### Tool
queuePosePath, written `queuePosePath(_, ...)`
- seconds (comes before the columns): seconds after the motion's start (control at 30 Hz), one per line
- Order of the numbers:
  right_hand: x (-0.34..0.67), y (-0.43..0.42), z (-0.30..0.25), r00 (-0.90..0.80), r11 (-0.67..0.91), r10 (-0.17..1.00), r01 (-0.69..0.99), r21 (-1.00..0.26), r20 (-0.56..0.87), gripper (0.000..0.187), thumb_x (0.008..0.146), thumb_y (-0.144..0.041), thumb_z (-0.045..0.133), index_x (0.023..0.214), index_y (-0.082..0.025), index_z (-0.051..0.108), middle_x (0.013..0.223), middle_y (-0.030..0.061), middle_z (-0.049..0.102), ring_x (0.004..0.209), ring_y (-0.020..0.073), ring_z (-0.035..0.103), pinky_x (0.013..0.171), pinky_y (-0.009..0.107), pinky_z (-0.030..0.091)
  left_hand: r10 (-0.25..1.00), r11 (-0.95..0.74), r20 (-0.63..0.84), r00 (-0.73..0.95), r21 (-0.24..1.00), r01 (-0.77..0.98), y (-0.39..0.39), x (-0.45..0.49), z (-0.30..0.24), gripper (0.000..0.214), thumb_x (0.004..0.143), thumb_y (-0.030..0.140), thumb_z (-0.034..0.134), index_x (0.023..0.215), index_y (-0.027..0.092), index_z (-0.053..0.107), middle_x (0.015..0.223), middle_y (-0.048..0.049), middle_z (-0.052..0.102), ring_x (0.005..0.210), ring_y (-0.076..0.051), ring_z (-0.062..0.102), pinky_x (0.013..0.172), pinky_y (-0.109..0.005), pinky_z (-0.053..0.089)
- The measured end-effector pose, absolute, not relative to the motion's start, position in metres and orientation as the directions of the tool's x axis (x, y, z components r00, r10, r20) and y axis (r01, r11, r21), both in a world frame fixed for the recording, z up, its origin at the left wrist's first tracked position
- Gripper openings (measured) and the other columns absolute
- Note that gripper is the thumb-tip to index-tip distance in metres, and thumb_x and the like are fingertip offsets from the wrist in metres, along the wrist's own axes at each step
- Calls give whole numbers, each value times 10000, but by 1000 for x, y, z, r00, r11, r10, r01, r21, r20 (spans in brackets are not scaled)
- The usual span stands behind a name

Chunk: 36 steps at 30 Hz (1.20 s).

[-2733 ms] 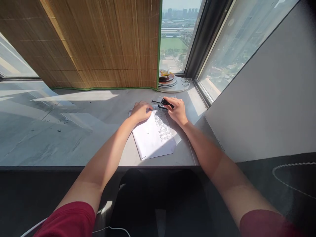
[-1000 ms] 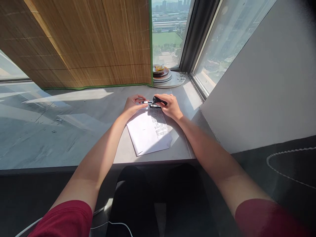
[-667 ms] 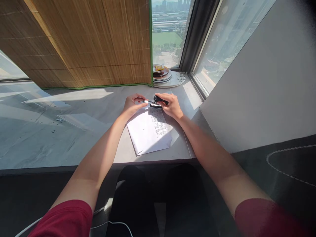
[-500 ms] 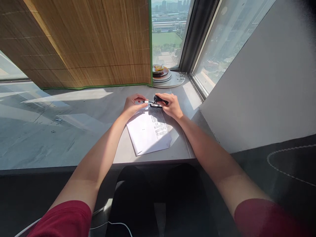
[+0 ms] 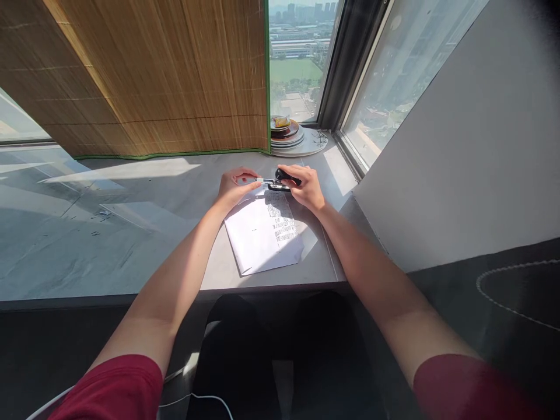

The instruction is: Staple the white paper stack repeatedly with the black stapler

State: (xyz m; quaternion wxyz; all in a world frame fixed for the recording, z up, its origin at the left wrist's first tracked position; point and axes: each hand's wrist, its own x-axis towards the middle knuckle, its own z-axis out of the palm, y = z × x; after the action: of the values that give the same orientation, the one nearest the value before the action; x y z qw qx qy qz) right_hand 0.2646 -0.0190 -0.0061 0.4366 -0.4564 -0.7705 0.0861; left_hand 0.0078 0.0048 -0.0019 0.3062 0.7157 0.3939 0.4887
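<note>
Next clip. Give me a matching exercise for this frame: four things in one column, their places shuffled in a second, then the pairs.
1 stapler
2 printed sheets
3 stack of plates
4 bamboo blind

A hanging at the back left
B lying on the counter, nearer than the hands
C far right corner of the counter
D gripped by the left hand and the right hand

Pairs: 1-D, 2-B, 3-C, 4-A
</note>
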Motion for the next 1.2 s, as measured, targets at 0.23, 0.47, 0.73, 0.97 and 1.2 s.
queuePosePath(0.23, 263, -20, -7, -223, 578, 776, 625, -525, 590, 399, 970, -201, 653, 1326, -295, 808, 1227, 41, 838, 1076, 270, 764, 975, 418, 528, 851, -523, 474, 226, 728, 443, 0, 9, 1, 111, 843, 322, 883, 950, 308, 855, 1024, -52, 840, 1030, -264, 695, 949, -456, 574)
queuePosePath(0.47, 264, -15, -13, -270, 635, 743, 572, -519, 612, 373, 977, -238, 681, 1320, -307, 808, 1233, 44, 840, 1114, 298, 759, 986, 445, 515, 776, -629, 538, 328, 638, 443, 0, 10, -4, 65, 896, 315, 851, 960, 315, 851, 1036, -28, 854, 1017, -249, 713, 932, -430, 580)
queuePosePath(0.73, 264, -13, -16, -279, 662, 726, 530, -530, 628, 372, 991, -243, 669, 1334, -305, 799, 1227, 47, 836, 1100, 290, 760, 986, 434, 518, 736, -675, 587, 338, 595, 436, -1, 12, -5, 101, 880, 311, 873, 975, 281, 854, 1024, -46, 853, 1003, -247, 730, 894, -419, 595)
queuePosePath(0.97, 264, -13, -16, -274, 658, 728, 538, -527, 629, 381, 984, -253, 685, 1344, -306, 797, 1212, 46, 838, 1092, 292, 751, 978, 430, 512, 758, -647, 577, 305, 604, 465, 0, 11, -4, 94, 888, 316, 875, 975, 304, 843, 989, -31, 841, 940, -230, 696, 870, -416, 593)
queuePosePath(1.2, 262, -14, -15, -298, 656, 730, 558, -508, 615, 341, 983, -245, 695, 1301, -299, 806, 1199, 47, 838, 1051, 289, 746, 961, 432, 482, 759, -648, 556, 338, 602, 466, 5, 9, -7, 128, 876, 328, 898, 988, 337, 837, 962, -26, 821, 919, -237, 677, 863, -435, 591)
